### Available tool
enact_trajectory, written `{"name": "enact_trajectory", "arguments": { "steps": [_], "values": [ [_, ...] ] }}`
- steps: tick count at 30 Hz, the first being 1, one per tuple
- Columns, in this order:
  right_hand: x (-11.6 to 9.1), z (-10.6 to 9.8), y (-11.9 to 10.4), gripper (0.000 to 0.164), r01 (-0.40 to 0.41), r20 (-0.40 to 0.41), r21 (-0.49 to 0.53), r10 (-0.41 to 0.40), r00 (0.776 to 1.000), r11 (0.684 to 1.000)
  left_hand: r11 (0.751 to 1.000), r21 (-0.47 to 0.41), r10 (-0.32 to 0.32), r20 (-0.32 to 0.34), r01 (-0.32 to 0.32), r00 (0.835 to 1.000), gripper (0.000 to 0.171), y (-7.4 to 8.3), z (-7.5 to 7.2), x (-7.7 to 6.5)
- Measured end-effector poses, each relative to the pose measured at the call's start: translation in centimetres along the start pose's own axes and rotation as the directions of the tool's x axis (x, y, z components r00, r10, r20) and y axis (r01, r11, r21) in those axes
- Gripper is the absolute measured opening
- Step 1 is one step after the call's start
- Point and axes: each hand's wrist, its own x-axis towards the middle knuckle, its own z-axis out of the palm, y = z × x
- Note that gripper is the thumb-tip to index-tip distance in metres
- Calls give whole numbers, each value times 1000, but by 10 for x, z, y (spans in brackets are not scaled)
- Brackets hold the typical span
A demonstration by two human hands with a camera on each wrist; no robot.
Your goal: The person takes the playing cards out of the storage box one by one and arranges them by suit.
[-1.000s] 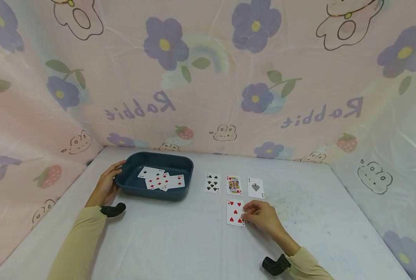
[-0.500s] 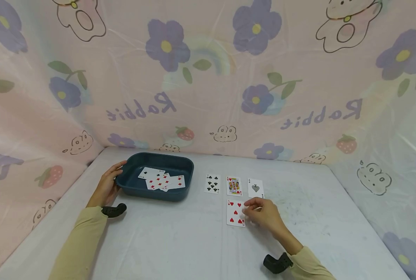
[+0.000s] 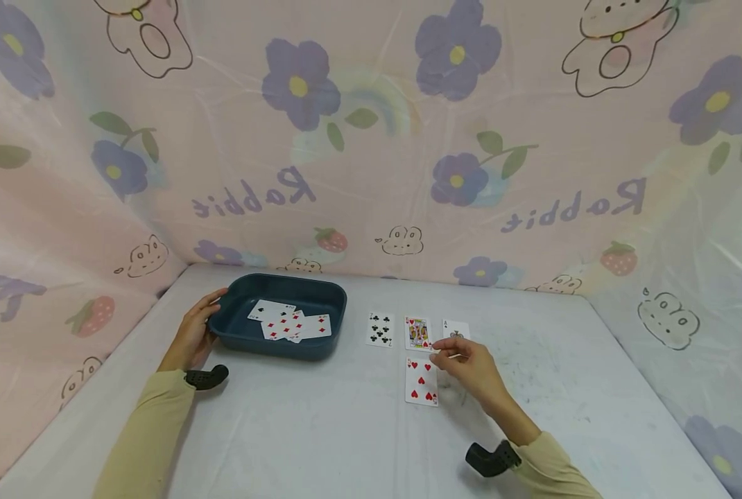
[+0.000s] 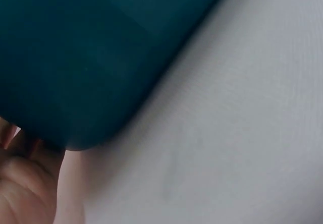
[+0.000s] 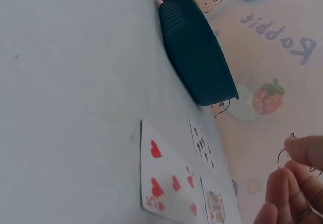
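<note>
My left hand (image 3: 193, 336) grips the left end of a dark teal tray (image 3: 277, 349), its fingers at the rim. Several playing cards (image 3: 282, 326) lie face up and overlapping inside. My right hand (image 3: 471, 371) hovers above the five of hearts (image 3: 422, 389), between it and the ace of spades (image 3: 455, 328); its fingers are bent loosely, with nothing between thumb and fingertips in the right wrist view. It hides the lower part of the ace. Left of the ace lie the king of hearts (image 3: 417, 333) and the seven of clubs (image 3: 380, 329).
A white cloth (image 3: 321, 430) covers the table. Pink curtains (image 3: 371, 159) printed with flowers and rabbits enclose the back and sides. Each wrist wears a black camera mount, the left one (image 3: 207, 378) close to the tray's front corner.
My right hand has left the right edge of the five of hearts and moved up and away from me, now overlapping the ace. The left hand and tray stay put.
</note>
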Motion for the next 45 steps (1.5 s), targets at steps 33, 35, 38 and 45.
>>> {"name": "enact_trajectory", "arguments": {
  "steps": [33,35,38,45],
  "values": [
    [48,70,-58,23,422,124,-29,-415,901,906,1000,16,-22,-59,23,998,44,-4,2,1],
    [51,76,-61,23,454,128,-52,-445,887,890,1000,14,-24,-62,25,998,44,-4,2,1],
    [58,83,-65,24,513,133,-83,-501,855,854,1000,22,-18,-65,19,998,44,-4,2,1],
    [72,99,-70,31,638,208,-239,-604,770,732,1000,26,-4,-47,5,999,45,-5,1,3]
  ]
}}
